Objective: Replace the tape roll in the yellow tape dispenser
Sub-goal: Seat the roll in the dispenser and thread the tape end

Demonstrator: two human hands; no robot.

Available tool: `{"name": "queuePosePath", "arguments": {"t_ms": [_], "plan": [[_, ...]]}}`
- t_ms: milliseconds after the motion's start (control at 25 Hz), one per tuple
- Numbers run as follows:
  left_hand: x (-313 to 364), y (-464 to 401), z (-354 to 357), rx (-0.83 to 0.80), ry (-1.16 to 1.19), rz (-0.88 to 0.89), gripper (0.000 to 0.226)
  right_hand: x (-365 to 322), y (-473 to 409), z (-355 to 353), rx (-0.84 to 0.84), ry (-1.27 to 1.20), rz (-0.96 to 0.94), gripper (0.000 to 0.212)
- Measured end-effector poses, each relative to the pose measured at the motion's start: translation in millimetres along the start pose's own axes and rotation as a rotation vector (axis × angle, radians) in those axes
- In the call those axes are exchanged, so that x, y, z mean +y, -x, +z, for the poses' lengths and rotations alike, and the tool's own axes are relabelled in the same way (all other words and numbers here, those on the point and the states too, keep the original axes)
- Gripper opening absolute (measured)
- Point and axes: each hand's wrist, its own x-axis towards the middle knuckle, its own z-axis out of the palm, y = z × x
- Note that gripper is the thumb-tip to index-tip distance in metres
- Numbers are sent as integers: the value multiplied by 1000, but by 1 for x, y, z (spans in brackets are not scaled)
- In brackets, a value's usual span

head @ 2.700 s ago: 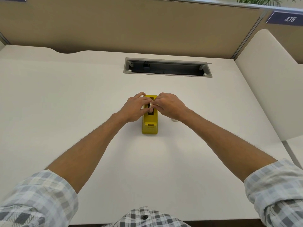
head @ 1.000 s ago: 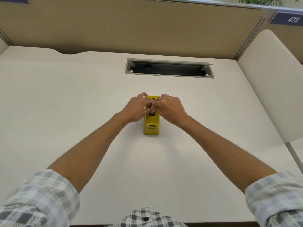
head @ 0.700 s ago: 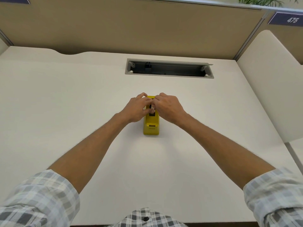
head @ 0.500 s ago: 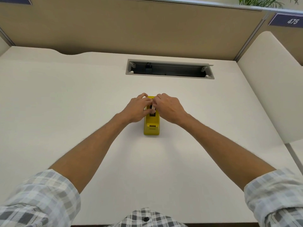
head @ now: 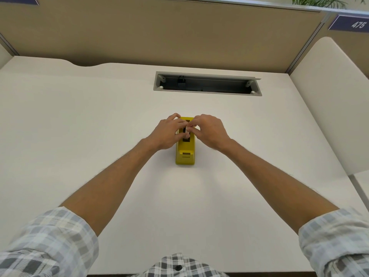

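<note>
I see the yellow tape dispenser (head: 185, 151) standing on the white table (head: 79, 126), its near end pointing back toward my body and its far end tucked under both sets of fingers. My left hand (head: 166, 132) comes in from the left side of the dispenser, its fingers (head: 180, 135) curled over the top and touching the edge of the dark slot in the dispenser's upper face. My right hand (head: 210, 130) comes in from the right side, its fingers (head: 192, 124) bent and meeting the left ones right above that slot. Between the two sets of fingertips I can make out a small pale piece (head: 187, 130), pinched over the slot; it is too small for me to tell whether it is the tape roll, its core or a strip of tape. So both sets of fingers are drawn together, clamped on that piece at the top of the dispenser.

Nearer to me than the fingers, the dispenser's cutter end (head: 186, 154) sits uncovered on the table. Beyond the fingers, well apart from them, a long grey cable tray (head: 207, 73) is set into the table. To the right of my right fingers, at the table's edge, a pale rounded side panel (head: 329, 96) stands. My plaid sleeves (head: 50, 242) are rolled up to the elbows.
</note>
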Motion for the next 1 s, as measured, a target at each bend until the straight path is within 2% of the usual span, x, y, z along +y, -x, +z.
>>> {"name": "queuePosePath", "arguments": {"t_ms": [160, 440, 600, 760, 1000], "plan": [[0, 0, 0, 1, 7, 8, 38, -4, -1, -2, 12, 30, -5, 20], [2, 0, 1, -2, -1, -16, 38, -6, 2, 1, -43, 263, -125, 15], [3, 0, -2, -10, -10, 7, 35, -5, -2, 2, -99, 114, -7, 21], [3, 0, -3, -11, -13, 10, 35, -1, -6, 0, -151, 22, 28, 20], [1, -1, 1, 8, 1, -3, 40, 6, 0, -1, -75, -248, 84, 23]]}}
